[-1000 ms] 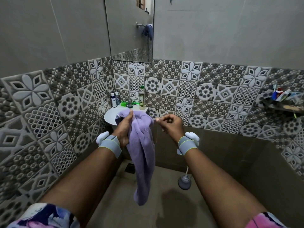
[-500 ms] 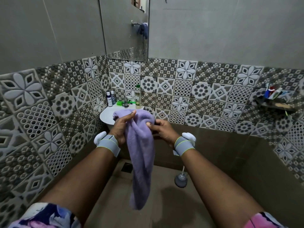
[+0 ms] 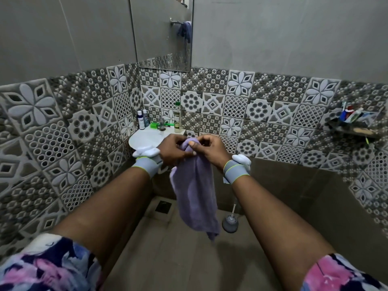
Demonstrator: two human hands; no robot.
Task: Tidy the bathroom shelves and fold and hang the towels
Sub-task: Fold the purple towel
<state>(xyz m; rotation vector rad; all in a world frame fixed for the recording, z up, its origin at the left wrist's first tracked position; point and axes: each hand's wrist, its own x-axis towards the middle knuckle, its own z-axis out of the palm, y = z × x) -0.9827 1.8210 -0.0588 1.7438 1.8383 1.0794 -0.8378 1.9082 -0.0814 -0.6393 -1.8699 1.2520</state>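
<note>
Bathroom corner: patterned grey-and-white tile band, plain grey wall above, small white sink (image 3: 144, 139) set into the angle, mirror (image 3: 161, 32) over it.

- Lilac towel (image 3: 195, 198) is held in mid-air in front of the sink. Its top is bunched and the rest hangs loose and rumpled toward the floor, touching nothing.
- Left hand (image 3: 171, 151) and right hand (image 3: 210, 150) meet at the towel's top end. The fingers (image 3: 176, 141) of both are curled in tight and pinch the gathered cloth between them. Neither hand holds anything else.
- Step in hand, as I judge it: the towel part of the job, at the sorting-out stage. The hands seem to be hunting for an edge or corner, and no fold is made yet.
- Next move likely calls for drawing the hands apart along one edge so the cloth opens flat, then matching corners. With no table near, the folding has to be done in the air.
- The mirror reflects a rail with a blue cloth (image 3: 184, 30) on it, a probable hanging spot. Where it sits in the room I cannot tell.
- Wall shelf (image 3: 352, 129) on the right is cluttered with tubes and brushes, apparently untidied.

Writing: the tall green-capped bottle (image 3: 177, 118) carries a dark label, and the blue bottles (image 3: 140, 120) and shelf tubes are printed too. All of it is too small to read, and no brand is legible.
</note>
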